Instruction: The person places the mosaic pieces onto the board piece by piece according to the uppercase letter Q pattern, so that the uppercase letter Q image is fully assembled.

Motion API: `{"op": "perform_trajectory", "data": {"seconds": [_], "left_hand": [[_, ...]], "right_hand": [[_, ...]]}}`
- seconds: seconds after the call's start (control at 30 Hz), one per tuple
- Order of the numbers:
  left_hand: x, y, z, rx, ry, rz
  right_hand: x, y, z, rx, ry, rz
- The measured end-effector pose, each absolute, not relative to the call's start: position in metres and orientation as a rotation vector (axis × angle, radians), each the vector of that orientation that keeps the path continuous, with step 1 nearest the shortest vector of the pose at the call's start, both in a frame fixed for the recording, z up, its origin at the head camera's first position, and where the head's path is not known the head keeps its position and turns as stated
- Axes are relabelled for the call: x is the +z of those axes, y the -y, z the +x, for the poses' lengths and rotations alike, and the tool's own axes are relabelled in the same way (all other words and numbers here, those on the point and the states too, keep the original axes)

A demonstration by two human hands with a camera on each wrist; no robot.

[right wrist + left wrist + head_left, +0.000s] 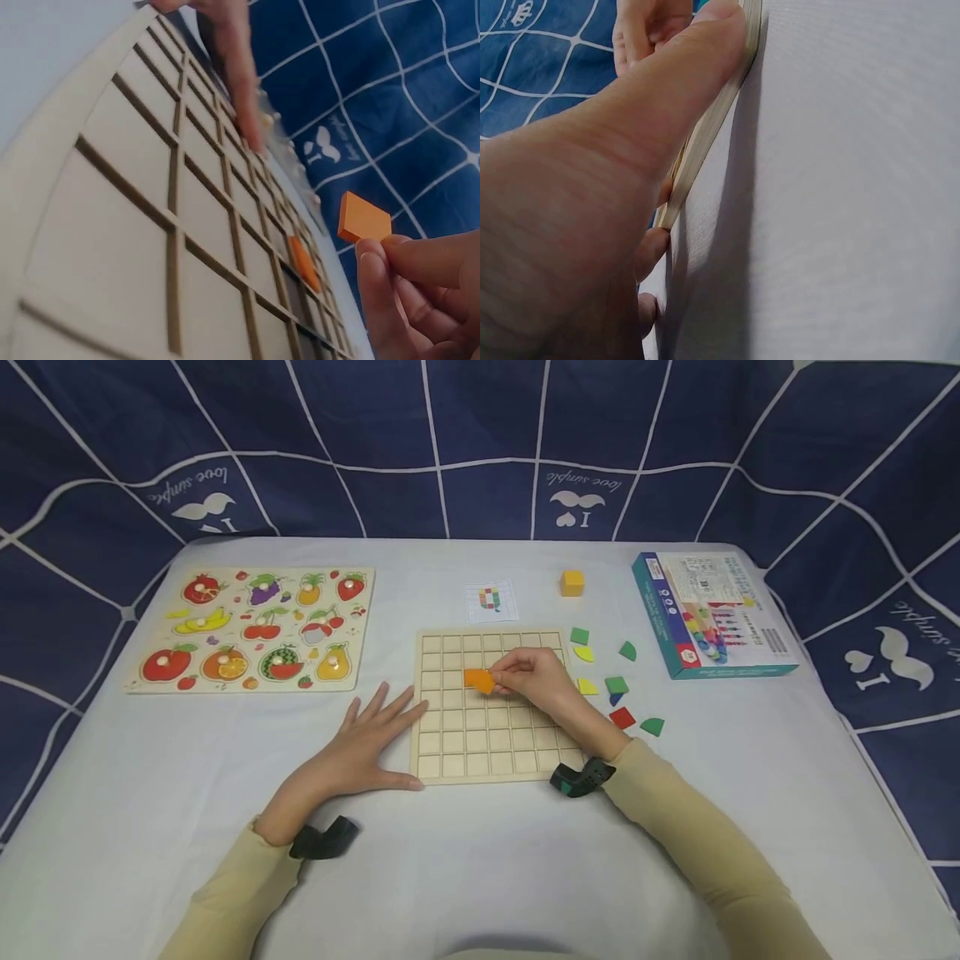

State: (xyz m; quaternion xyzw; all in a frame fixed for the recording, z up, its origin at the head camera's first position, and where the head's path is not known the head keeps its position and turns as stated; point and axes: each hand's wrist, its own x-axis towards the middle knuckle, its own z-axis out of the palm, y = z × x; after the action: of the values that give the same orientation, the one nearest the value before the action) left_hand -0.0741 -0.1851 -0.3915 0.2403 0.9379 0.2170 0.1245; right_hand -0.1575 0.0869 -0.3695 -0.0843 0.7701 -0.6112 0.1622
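Note:
A square wooden grid board lies at the table's middle. Over it, my right hand pinches an orange square tile between thumb and fingertips, raised off the grid in the right wrist view. Another orange tile sits in one of the board's cells. My left hand has its fingers spread, with fingertips and thumb at the board's left edge; the left wrist view shows the thumb against that edge.
Several loose tiles, such as a red square and a green quarter-circle, lie right of the board. Behind it are a pattern card and a yellow cube. A fruit puzzle lies left, a box right.

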Motion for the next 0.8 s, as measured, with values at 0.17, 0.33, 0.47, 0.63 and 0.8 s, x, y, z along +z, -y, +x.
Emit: {"op": "perform_trajectory", "data": {"seconds": [0.17,0.33,0.47,0.63,0.8], "left_hand": [[-0.392,0.184,-0.076,0.642,-2.729,0.707],[-0.393,0.184,-0.077,0.634,-2.728,0.702],[-0.393,0.185,-0.076,0.628,-2.727,0.694],[-0.393,0.185,-0.075,0.622,-2.729,0.685],[-0.392,0.185,-0.075,0.621,-2.731,0.684]], "right_hand": [[-0.381,-0.077,-0.16,-1.705,-2.256,-0.314],[-0.39,-0.075,-0.16,-1.53,-2.453,-0.507],[-0.391,-0.075,-0.157,-1.355,-2.616,-0.648],[-0.388,-0.073,-0.154,-1.288,-2.675,-0.722],[-0.389,-0.072,-0.153,-1.241,-2.73,-0.746]]}}
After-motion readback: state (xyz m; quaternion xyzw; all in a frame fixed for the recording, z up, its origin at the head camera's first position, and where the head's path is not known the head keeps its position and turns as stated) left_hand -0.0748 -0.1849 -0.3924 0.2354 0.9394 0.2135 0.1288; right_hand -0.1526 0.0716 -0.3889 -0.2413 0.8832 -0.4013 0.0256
